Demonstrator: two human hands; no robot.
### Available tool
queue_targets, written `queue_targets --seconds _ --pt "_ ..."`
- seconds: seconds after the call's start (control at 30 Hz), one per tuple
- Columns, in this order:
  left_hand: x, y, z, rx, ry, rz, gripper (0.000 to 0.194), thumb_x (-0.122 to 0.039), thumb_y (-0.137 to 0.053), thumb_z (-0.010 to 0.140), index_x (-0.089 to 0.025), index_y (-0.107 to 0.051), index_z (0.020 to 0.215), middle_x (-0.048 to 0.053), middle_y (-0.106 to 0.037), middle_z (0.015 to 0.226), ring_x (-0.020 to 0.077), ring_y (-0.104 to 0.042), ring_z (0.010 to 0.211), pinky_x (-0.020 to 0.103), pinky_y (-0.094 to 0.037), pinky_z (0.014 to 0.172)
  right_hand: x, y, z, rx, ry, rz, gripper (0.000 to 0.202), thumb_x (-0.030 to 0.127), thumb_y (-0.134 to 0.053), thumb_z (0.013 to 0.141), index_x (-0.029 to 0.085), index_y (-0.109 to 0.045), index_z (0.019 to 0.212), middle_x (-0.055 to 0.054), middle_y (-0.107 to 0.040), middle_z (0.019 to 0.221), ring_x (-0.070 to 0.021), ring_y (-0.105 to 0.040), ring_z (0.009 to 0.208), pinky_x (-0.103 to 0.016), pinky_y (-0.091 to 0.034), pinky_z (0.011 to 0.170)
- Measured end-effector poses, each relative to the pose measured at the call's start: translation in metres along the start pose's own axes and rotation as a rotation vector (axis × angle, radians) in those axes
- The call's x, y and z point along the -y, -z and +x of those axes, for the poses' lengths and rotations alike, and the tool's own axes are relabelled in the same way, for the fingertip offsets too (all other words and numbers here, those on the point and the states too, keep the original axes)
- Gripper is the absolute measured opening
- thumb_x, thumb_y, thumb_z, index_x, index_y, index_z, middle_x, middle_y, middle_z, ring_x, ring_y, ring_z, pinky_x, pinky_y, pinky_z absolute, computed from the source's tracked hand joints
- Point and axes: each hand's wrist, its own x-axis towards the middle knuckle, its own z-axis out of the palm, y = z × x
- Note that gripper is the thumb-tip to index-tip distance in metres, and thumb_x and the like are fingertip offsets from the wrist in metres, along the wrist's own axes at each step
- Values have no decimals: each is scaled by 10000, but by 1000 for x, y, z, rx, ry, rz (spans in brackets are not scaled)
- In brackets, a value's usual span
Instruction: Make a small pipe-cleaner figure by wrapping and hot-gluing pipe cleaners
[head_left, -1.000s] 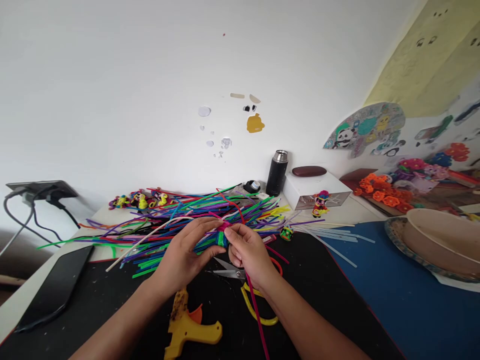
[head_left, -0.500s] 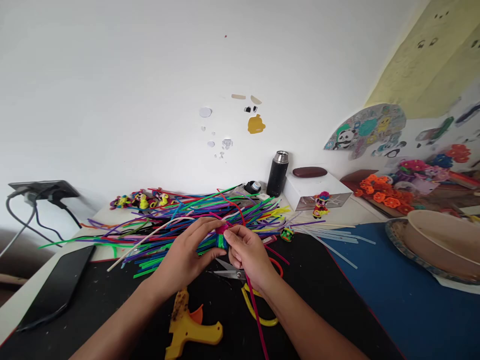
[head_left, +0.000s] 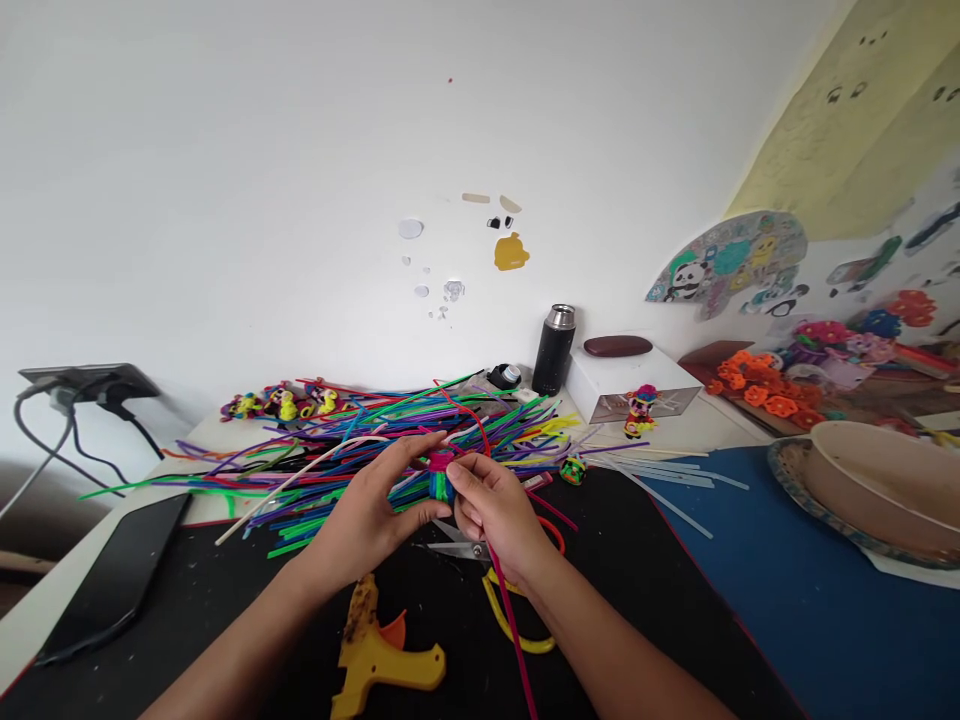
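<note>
A small pipe-cleaner piece (head_left: 441, 487), magenta on top with blue and green bands below, sits between my hands. My left hand (head_left: 364, 515) grips it from the left, fingers over the top and thumb below. My right hand (head_left: 491, 505) pinches its right side with thumb and bent fingers. From under the right hand a long magenta pipe cleaner (head_left: 514, 630) hangs down toward me. Scissors (head_left: 478, 550) with yellow and orange handles lie beneath, partly hidden by the right hand. A yellow glue gun (head_left: 386, 660) rests on the black mat below the left hand.
Behind my hands spreads a heap of coloured pipe cleaners (head_left: 300, 480). A phone-like black slab (head_left: 116, 575) lies left. Further back stand a black thermos (head_left: 553, 352), a white box (head_left: 600, 375) and a small figure (head_left: 640, 412). At right is a large bowl (head_left: 885, 480).
The left fingers have lifted and spread slightly, showing more of the magenta top. The right hand stays in nearly the same place. The view has shifted very slightly.
</note>
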Motion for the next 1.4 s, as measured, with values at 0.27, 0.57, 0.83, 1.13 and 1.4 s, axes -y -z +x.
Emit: queue_targets --seconds 0.27,0.57,0.83,1.13,1.4 --pt "-7 0 1 -23 62 -138 582 -476 -807 931 -278 -631 1449 131 -741 1418 322 -728 1269 485 -616 1060 3 0 -3 23 -43 44 535 631 -930 736 201 -627 835 143 -377 430 -49 -273 367 -195 -193 387" --pt "-6 -2 0 -64 113 -121 614 -534 -831 890 -263 -681 1420 123 -795 1318 319 -765 1186 492 -628 1040 4 -2 -5 17 -48 43 537 632 -936 725 198 -634 826 141 -374 438 -50 -264 377 -202 -200 395" --pt "-4 -3 -1 -43 70 -67 546 -511 -781 943 -272 -667 1421 115 -783 1335 310 -757 1203 480 -626 1036 1 1 -3 -1 -36 22 519 625 -922 744 199 -633 817 139 -371 448 -48 -272 377 -201 -211 398" --pt "-9 -1 5 -36 232 -243 436 -538 -713 979 -240 -693 1296 123 -771 1277 294 -743 1124 455 -620 964 2 3 0 -69 39 -61 496 612 -903 756 192 -643 803 138 -378 454 -46 -277 367 -209 -198 392" --pt "-14 3 12 1 523 -658 463 -624 -771 897 -195 -755 1070 38 -718 942 185 -646 756 348 -563 754 -2 2 1 -56 52 -111 503 630 -891 758 198 -638 803 140 -390 450 -47 -294 345 -202 -205 367"
